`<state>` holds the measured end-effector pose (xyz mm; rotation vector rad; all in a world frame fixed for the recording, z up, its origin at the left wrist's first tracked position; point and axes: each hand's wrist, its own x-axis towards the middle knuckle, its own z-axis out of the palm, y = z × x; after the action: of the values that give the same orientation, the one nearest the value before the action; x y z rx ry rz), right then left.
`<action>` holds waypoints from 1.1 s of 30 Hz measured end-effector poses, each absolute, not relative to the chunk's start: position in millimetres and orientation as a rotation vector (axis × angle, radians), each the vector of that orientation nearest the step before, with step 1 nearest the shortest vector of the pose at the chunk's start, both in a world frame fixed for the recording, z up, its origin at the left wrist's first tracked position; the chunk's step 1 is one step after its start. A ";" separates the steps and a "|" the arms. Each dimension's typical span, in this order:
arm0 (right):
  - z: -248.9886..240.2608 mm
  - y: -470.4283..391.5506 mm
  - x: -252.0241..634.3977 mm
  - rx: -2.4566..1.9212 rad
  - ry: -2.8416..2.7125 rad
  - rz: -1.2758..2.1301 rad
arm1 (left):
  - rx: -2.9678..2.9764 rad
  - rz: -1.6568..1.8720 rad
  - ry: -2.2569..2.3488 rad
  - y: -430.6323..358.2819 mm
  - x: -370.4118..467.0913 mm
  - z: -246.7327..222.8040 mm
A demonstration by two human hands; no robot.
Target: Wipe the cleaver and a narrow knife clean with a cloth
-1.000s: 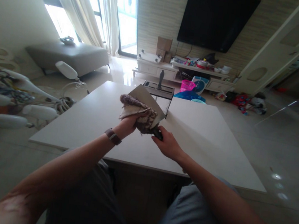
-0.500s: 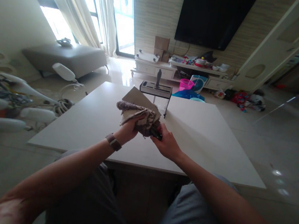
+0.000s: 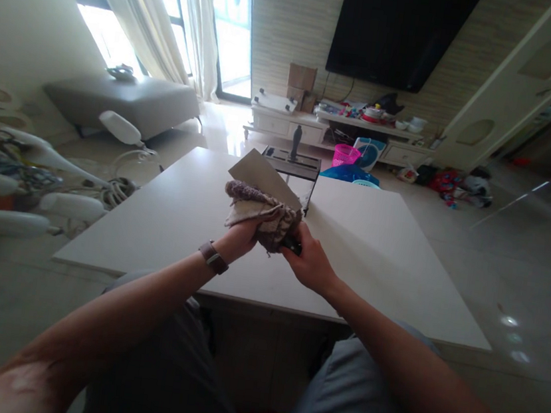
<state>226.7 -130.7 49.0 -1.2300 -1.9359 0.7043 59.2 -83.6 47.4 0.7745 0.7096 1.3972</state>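
A broad metal blade (image 3: 265, 173) is held over the white table (image 3: 389, 261), pointing toward eleven o'clock. The right hand (image 3: 312, 258) is closed round its dark handle (image 3: 293, 245); the left hand (image 3: 242, 237), fingers partly hidden, grips a brown cloth (image 3: 257, 212) against it. A dark-rimmed holder (image 3: 303, 166) stands beyond, at twelve.

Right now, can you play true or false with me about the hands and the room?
1. The left hand holds a cloth. True.
2. The right hand is empty. False: it grips a dark handle.
3. The cloth hides the whole metal blade. False: a big part of the blade sticks out.
4. The left arm wears a brown wristband. True.
5. The basket beyond the white table is yellow. False: it's pink.
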 end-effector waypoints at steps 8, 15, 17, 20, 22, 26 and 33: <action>51.3 -132.9 230.6 -1.295 -1.959 0.724 | 0.698 1.570 0.689 -55.0 27.9 62.6; 47.2 -134.8 232.3 -1.300 -2.020 0.659 | 0.656 1.620 0.659 -56.1 19.5 64.5; 44.8 -134.4 233.2 -1.311 -2.031 0.652 | 0.651 1.583 0.667 -60.5 22.8 63.1; 42.4 -133.5 232.8 -1.324 -2.030 0.651 | 0.655 1.491 0.692 -67.8 30.2 60.7; 41.6 -132.8 231.4 -1.316 -2.025 0.661 | 0.672 1.426 0.705 -73.0 35.9 58.9; 40.8 -131.5 229.1 -1.264 -2.001 0.715 | 0.690 1.367 0.712 -82.3 48.6 50.2; 39.6 -129.1 230.7 -1.221 -1.912 0.831 | 0.659 1.291 0.749 -85.2 61.8 28.5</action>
<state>230.7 -129.1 39.6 -1.2211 -1.9116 0.8309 61.8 -85.2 28.5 0.6587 0.7494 1.2906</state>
